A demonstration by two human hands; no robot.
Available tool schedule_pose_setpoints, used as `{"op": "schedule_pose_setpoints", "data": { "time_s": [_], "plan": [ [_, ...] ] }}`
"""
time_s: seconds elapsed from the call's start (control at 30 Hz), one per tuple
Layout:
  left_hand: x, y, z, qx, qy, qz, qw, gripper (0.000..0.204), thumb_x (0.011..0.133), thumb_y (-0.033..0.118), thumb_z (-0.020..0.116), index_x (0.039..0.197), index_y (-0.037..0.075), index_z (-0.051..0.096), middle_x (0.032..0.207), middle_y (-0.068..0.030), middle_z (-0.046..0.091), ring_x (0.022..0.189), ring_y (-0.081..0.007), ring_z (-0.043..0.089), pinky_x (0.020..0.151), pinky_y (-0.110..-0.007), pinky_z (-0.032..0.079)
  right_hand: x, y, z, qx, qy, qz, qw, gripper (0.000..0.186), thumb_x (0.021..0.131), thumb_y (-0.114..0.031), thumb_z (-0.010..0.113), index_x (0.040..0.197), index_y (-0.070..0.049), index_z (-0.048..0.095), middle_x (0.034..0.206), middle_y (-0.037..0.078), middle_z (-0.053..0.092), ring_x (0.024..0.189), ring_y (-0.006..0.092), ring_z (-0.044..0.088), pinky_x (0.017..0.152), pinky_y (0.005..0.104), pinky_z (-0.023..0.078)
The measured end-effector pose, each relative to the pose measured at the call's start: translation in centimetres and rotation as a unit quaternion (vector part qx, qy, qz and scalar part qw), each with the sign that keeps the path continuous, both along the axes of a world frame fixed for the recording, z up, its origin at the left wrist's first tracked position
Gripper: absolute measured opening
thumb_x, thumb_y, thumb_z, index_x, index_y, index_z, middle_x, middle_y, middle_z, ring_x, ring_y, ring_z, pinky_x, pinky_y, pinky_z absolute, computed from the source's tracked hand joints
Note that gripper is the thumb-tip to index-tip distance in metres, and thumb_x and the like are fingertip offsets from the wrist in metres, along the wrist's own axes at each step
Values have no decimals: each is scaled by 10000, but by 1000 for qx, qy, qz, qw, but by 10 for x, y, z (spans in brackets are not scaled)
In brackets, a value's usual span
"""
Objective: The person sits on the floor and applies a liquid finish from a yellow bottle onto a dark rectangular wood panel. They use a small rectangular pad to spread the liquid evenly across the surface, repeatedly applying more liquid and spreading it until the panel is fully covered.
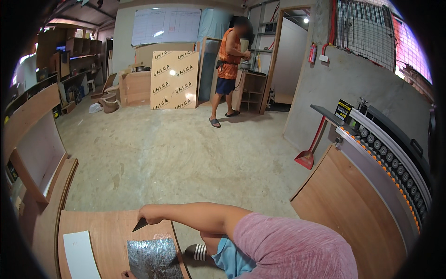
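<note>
My right arm, in a pink sleeve, reaches over a plywood board (pixel 107 221) low in the view. My right hand (pixel 149 214) is closed on a putty knife (pixel 139 225), a dark, triangular blade pointing down and left; its handle is hidden in the fist. Below it lies a rectangular panel (pixel 153 258) with a shiny, streaked, dark silvery surface. At the panel's lower left edge, only part of my left hand (pixel 128 275) shows, its fingers mostly cut off by the frame. A white panel (pixel 81 255) rests to the left on the board.
An edge-banding machine (pixel 390 158) with a wooden panel (pixel 353 200) against it stands on the right. A red dustpan (pixel 305 159) is beside it. A wooden cabinet frame (pixel 35 139) is on the left. Across the concrete floor, a person (pixel 229 60) stands at a bench.
</note>
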State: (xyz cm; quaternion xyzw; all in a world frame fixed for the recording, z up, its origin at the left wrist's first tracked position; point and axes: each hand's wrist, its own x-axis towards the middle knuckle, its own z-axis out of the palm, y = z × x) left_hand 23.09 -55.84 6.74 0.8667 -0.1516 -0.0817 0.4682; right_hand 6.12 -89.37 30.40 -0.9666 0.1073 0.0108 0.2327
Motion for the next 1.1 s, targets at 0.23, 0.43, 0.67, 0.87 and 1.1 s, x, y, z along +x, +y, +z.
{"op": "schedule_pose_setpoints", "data": {
  "time_s": [0.23,0.43,0.67,0.87,1.1],
  "plan": [
    [-2,-14,-5,-12,1,-16,1000,325,901,189,636,1103,-64,660,1114,-230,681,1030,-352,624,953,-406,484,-6,-19,-16,-29,68,-30,997,267,699,-19,617,947,-31,717,930,228,697,901,416,665,769,470,523],
    [-3,-18,1,-9,10,-12,1000,327,910,206,640,1099,-59,661,1116,-227,682,1030,-351,624,948,-407,483,-11,-17,-9,-7,26,-32,999,256,697,20,608,927,-26,710,917,215,711,901,405,685,742,475,522],
    [1,-15,-5,-14,4,-7,1000,336,902,235,657,1085,-47,669,1096,-210,690,1005,-333,629,926,-404,490,-19,-6,10,13,2,-42,999,396,745,-6,593,1109,-101,718,1011,197,713,934,395,666,795,451,515],
    [1,-18,-9,-17,-2,-3,1000,325,899,227,666,1074,-47,673,1082,-210,695,992,-333,635,912,-406,494,-21,-17,1,-37,54,-6,998,401,714,-24,587,1065,-124,752,954,181,723,885,386,672,755,463,523],
    [0,-12,-2,-2,-22,-9,1000,318,918,231,644,1071,-46,668,1075,-217,694,987,-342,634,909,-402,495,-17,-15,5,-43,74,-11,996,367,712,-32,597,1038,-112,746,958,178,719,916,389,669,760,466,520]
  ]
}}
